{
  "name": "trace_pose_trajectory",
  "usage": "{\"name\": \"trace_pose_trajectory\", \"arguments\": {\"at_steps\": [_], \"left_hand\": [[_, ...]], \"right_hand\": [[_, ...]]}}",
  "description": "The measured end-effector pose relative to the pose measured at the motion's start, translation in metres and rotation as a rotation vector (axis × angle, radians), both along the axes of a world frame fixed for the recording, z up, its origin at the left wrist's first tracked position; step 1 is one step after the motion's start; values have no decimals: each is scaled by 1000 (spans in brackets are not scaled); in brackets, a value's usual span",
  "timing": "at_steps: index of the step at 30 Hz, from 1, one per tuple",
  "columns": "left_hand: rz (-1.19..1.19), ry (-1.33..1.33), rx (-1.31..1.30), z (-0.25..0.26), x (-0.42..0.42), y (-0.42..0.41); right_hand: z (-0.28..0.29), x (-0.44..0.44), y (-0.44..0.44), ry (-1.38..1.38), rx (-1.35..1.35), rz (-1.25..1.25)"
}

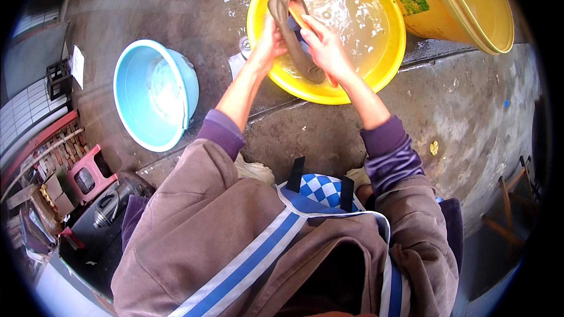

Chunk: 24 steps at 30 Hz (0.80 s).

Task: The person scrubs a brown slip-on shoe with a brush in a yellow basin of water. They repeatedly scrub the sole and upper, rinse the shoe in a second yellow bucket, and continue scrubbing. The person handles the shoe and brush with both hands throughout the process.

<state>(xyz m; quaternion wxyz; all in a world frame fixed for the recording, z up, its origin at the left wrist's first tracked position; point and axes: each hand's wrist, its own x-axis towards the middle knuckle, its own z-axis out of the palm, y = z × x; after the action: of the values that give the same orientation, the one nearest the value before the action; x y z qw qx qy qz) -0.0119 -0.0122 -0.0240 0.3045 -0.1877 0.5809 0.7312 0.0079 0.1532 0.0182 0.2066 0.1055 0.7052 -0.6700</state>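
Observation:
A brown shoe [304, 67] is held over the near left part of a yellow plastic basin [282, 87]. My left hand [268, 46] grips the shoe by its left side. In my right hand [327, 48] is an orange-handled brush [299, 15]. One end of it reaches into the shoe's opening, and the other shows below my palm. Bristles are hidden inside the shoe or behind my fingers. Cloudy water [352, 44] with bright reflections fills the lower part of the basin.
To the left, a light-blue bucket [145, 97] leans tilted on the wet concrete floor [282, 136]. A large yellow bucket [440, 13] lies tipped at upper right. A pink plastic stool [90, 174] and a metal thermos flask [105, 209] are at lower left.

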Motion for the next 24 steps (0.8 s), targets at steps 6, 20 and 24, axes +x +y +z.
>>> {"name": "trace_pose_trajectory", "arguments": {"at_steps": [6,20,24], "left_hand": [[278,-16,298,-53,0,34],[147,-313,194,-24,9,53],[61,-156,32,30,20,69]], "right_hand": [[-24,-37,-9,-363,-200,-177],[3,-11,21,128,580,339],[-29,-41,19,83,820,201]]}}
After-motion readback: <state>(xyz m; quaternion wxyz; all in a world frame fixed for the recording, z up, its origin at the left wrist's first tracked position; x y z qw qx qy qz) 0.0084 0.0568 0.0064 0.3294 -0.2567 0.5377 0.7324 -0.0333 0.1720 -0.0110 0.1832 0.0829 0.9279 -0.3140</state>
